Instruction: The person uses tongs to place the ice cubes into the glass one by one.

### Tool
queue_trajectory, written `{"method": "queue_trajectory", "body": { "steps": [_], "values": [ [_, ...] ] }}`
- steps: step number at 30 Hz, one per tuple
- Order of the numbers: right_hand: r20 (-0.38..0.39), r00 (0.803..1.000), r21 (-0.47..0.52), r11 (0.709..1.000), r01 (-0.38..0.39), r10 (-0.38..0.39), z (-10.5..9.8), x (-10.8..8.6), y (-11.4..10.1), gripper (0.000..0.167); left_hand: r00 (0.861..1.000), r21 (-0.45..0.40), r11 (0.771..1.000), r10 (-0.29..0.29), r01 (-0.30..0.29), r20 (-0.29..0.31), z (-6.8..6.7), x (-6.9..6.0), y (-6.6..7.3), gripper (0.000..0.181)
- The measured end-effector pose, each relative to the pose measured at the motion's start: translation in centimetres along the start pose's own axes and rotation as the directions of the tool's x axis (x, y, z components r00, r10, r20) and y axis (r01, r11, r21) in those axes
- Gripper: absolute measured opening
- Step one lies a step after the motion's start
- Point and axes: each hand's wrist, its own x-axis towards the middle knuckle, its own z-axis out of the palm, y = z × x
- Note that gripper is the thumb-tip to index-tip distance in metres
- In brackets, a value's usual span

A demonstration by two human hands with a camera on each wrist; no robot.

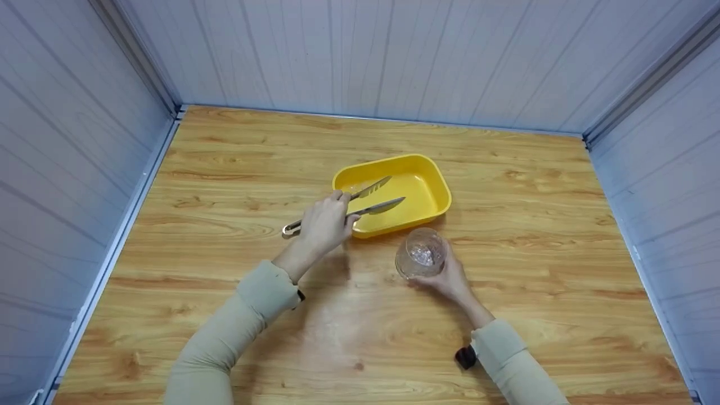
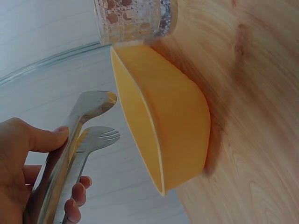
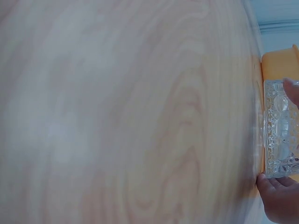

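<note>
My left hand grips metal serving tongs, their two arms spread apart at the tips. In the head view the tongs' tips lie over a yellow plastic container; nothing shows between them. One tip is slotted like a fork. A small clear patch, too faint to identify, shows inside the container near its left end. With its fingers around the side, my right hand holds a clear patterned glass upright just in front of the container. Whether the shiny bottom of the glass is its pattern or contents, I cannot tell.
Under everything is a wood-grain tabletop. Pale panel walls enclose it at the back, the left and the right. A dark wrist device sits at the right cuff.
</note>
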Motion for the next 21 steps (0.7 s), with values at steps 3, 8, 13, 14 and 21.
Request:
{"method": "queue_trajectory", "body": {
  "steps": [3, 8, 13, 14, 21],
  "values": [
    [0.002, 1.000, -0.001, 1.000, -0.005, 0.005, 0.0, 0.0, 0.0, 0.096, 1.000, 0.011, 1.000, -0.020, 0.019, 0.013, 0.1, 0.6, -0.3, 0.032],
    [0.008, 1.000, -0.005, 1.000, 0.006, -0.006, 0.0, 0.1, 0.5, 0.096, 0.999, 0.058, 0.998, -0.034, 0.032, 0.034, 0.6, 1.5, -0.7, 0.029],
    [0.010, 1.000, -0.001, 1.000, -0.007, 0.007, 0.0, 0.1, 0.5, 0.096, 0.996, 0.086, 0.995, -0.063, 0.057, 0.066, 1.0, 2.3, -1.0, 0.029],
    [0.005, 1.000, 0.006, 1.000, -0.019, 0.019, 0.0, 0.0, 0.1, 0.097, 0.995, 0.090, 0.994, -0.070, 0.063, 0.072, 1.1, 2.5, -1.1, 0.029],
    [0.008, 1.000, -0.003, 1.000, -0.027, 0.027, -0.1, 0.0, 0.0, 0.098, 0.995, 0.128, 0.990, -0.073, 0.063, 0.075, 1.9, 3.5, -1.3, 0.027]
  ]
}}
